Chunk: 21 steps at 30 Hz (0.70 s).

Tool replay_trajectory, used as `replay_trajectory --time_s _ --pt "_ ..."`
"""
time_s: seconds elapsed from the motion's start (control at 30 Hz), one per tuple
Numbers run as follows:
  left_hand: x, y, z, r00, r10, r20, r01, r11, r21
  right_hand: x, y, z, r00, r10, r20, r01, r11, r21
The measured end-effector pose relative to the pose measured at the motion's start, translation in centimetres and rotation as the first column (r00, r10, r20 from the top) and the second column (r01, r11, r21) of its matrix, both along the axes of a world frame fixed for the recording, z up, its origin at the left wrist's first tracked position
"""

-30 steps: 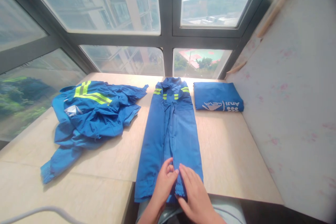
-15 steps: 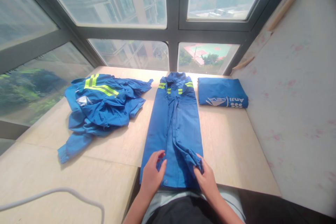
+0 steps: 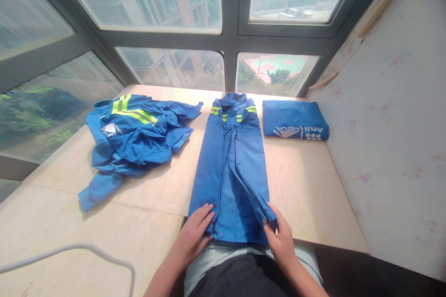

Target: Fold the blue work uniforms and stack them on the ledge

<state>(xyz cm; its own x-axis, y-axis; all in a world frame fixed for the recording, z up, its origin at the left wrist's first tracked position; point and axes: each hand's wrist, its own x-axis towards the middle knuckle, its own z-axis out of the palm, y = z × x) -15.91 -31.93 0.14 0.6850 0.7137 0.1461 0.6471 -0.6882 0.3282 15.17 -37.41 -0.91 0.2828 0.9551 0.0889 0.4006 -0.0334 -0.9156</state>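
A blue work jacket (image 3: 228,167) with yellow reflective strips lies lengthwise in front of me, its collar toward the window. Its sleeves are folded in along the front. My left hand (image 3: 195,228) rests on the jacket's lower left edge, its fingers stretched out over the cloth. At the lower right, my right hand (image 3: 281,235) pinches the cuff end of one sleeve, drawn slantwise to the jacket's right edge. The cuff is partly hidden by the fingers.
A crumpled blue jacket (image 3: 135,139) lies to the left, one sleeve trailing toward me. A folded blue garment (image 3: 294,118) with white lettering sits at the back right by the wall (image 3: 393,139). A grey cable (image 3: 69,248) crosses the table (image 3: 139,227) at lower left.
My right hand has moved slightly right with the sleeve end, straightening it. My left hand has shifted left and come down flat onto the jacket's edge.
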Motion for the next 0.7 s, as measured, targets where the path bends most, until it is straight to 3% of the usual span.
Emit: replay_trajectory --time_s 0.07,0.13,0.17,0.23,0.33,0.4,0.47,0.53,0.6,0.7 --pt "-0.3 0.2 -0.1 0.999 -0.014 0.036 0.014 1.000 0.001 -0.7 -0.3 0.0 0.954 0.225 0.200 -0.245 0.966 0.082" --pt "-0.5 0.4 -0.6 0.998 -0.039 0.039 0.038 0.999 0.014 -1.5 -0.3 -0.1 0.832 0.390 0.393 -0.429 0.903 0.012" --pt "-0.6 0.4 -0.9 0.998 -0.044 0.039 0.043 0.999 0.027 -1.9 -0.3 -0.1 0.771 0.436 0.465 -0.465 0.883 -0.057" --pt "-0.6 0.3 -1.7 0.998 -0.038 0.057 0.035 0.998 0.053 -2.4 -0.2 -0.3 0.682 0.482 0.550 -0.471 0.865 -0.174" --pt "-0.3 0.1 -2.3 0.989 0.011 0.150 -0.016 0.999 0.033 -2.7 -0.1 -0.5 0.628 0.511 0.587 -0.469 0.850 -0.239" --pt "0.1 -0.2 -1.9 0.958 0.132 0.253 -0.124 0.991 -0.050 -2.5 -0.1 -0.6 0.622 0.519 0.586 -0.470 0.846 -0.250" --pt "0.6 -0.5 -1.1 0.887 0.306 0.347 -0.262 0.950 -0.166 -2.3 -0.1 -0.6 0.626 0.523 0.578 -0.471 0.845 -0.254" --pt "1.1 -0.8 -0.4 0.824 0.397 0.404 -0.326 0.916 -0.235 -2.2 0.0 -0.5 0.633 0.527 0.567 -0.471 0.843 -0.258" --pt "1.5 -1.0 0.0 0.850 0.327 0.413 -0.265 0.943 -0.201 -2.1 0.1 -0.4 0.641 0.528 0.557 -0.470 0.844 -0.259" --pt "1.7 -1.0 -0.3 0.957 0.088 0.278 -0.074 0.995 -0.062 -2.2 0.2 -0.2 0.653 0.525 0.546 -0.466 0.847 -0.258"
